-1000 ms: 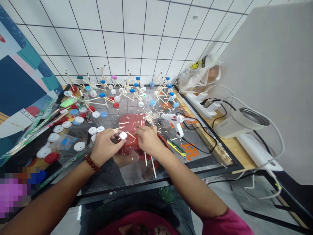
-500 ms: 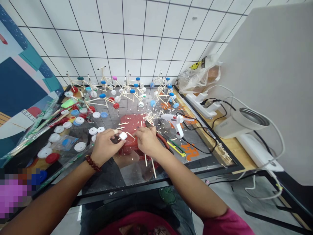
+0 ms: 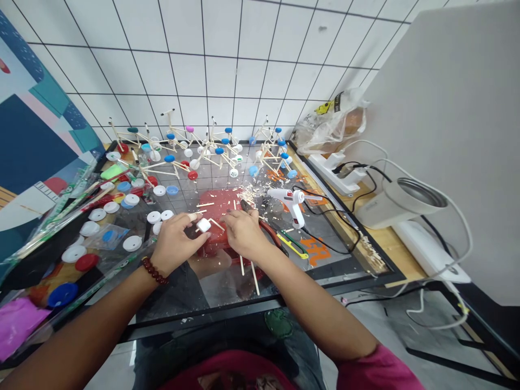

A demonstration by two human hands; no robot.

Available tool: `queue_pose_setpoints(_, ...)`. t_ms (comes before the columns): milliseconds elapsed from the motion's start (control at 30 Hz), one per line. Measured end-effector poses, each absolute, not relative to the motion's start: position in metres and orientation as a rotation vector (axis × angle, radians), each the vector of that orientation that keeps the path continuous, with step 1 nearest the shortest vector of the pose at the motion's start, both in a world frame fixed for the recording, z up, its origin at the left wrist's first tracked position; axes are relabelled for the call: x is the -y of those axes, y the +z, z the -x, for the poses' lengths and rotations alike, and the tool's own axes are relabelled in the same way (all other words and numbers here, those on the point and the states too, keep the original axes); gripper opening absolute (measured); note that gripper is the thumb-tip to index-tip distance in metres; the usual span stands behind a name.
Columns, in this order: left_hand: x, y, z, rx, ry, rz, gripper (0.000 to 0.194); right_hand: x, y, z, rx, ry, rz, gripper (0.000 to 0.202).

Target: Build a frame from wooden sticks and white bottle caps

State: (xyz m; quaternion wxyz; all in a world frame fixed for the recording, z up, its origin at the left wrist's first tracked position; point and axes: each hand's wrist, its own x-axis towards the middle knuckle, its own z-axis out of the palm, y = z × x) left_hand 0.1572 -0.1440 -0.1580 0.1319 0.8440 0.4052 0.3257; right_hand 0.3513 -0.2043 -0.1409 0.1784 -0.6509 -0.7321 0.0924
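My left hand point(image 3: 176, 244) had its thumb and forefinger bent nearly together, with only a narrow gap between them, and in that gap they had hold of a small white piece point(image 3: 203, 225). The piece was over the glass tabletop point(image 3: 182, 290), left of my right hand point(image 3: 246, 233), with a thin stick point(image 3: 217, 224) slanting between it and my right fingers. Those fingers were curled down and drawn close; whether they had hold of anything, I cannot tell, since the back of the hand hid their tips.

As I judged it, the white piece wanted a light, even pinch at its edges — enough to stop it turning, without covering the face. Both wrists were best kept low and quiet, so that only the fingertips did the fine work, and the slanting stick was best left unbumped.

Beside my right hand lay the red-handled pliers point(image 3: 268, 232), and the yellow cutter point(image 3: 293, 246) was farther to the right; the elbow needed to swing wide of both. The white glue gun point(image 3: 288, 203) lay beyond — its nozzle deserved caution, as I could not tell whether it was hot. Wood crumbs point(image 3: 252, 194) were scattered near the pliers' head, and grit like that was worth keeping off the piece.
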Motion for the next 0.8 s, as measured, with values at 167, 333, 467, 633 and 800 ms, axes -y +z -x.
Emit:
queue_pose_setpoints(167,0.147,-0.155,-0.160,-1.070,1.036,-2.480,0.036,0.204,-0.143,-0.352,1.975,0.231,1.810,0.025)
queue_pose_setpoints(333,0.154,-0.137,-0.160,-0.923,1.362,-2.465,0.044,0.204,-0.141,-0.357,1.841,0.089,1.716,0.027)
queue_pose_setpoints(467,0.151,-0.128,-0.154,-0.948,1.619,-2.382,0.051,0.205,-0.134,-0.365,1.762,-0.021,1.604,0.024)
queue_pose_setpoints(633,0.141,-0.130,-0.145,-1.025,1.780,-2.196,0.054,0.217,-0.114,-0.366,1.717,-0.138,1.350,0.025)
queue_pose_setpoints(800,0.139,-0.134,-0.143,-1.056,1.794,-2.111,0.053,0.276,-0.111,-0.371,1.656,-0.376,1.368,0.023)
